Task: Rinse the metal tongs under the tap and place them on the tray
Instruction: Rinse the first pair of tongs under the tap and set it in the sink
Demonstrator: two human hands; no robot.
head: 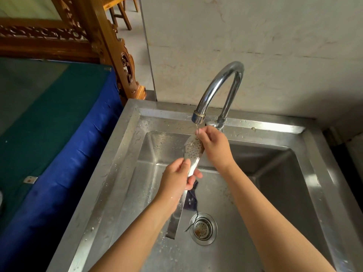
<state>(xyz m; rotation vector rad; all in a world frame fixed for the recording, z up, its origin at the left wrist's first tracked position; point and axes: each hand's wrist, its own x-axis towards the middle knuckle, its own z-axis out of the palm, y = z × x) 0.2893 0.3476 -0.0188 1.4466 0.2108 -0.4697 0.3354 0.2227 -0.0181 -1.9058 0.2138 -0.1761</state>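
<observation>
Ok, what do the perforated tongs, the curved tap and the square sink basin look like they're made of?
Perforated tongs: thin shiny metal, probably stainless steel, going by the bright reflections and punched holes. Curved tap: polished, mirror-like metal, possibly chrome-plated. Square sink basin: brushed stainless steel by its dull grained sheen, wet with droplets.

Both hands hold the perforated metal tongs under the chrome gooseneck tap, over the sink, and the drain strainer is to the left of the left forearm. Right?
Not quite. The head view shows the round drain strainer to the right of the left forearm, between the two arms. The rest holds: both hands, left and right, hold the perforated metal tongs under the chrome gooseneck tap, over the steel sink.
</observation>
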